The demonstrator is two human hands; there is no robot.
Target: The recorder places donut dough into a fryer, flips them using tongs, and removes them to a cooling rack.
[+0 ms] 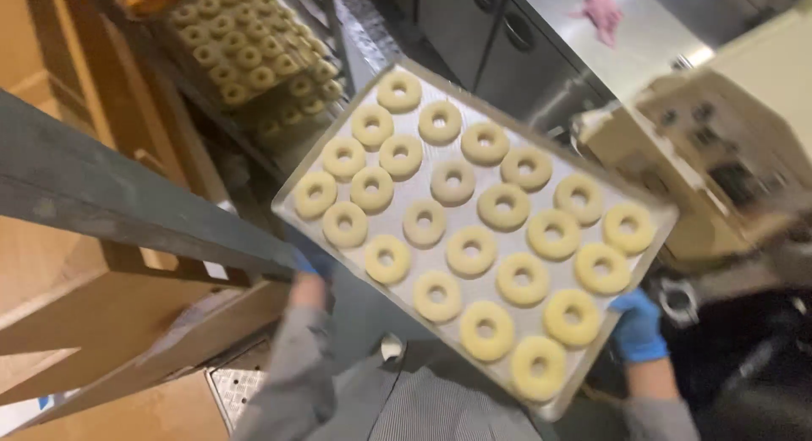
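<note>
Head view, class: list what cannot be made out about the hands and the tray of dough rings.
- Left hand: mostly hidden under the tray; grip unseen.
- Right hand: fingers tucked beneath the tray edge.
- Rack trays: blurred, upper one cut off by the top edge.
- Pink object: too blurred to identify.

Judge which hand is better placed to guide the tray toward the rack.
Likely the left hand: it grips the tray edge nearest the rack; the right hand holds the far side.

Pale yellow dough rings — silver tray — blue gloves.
</note>
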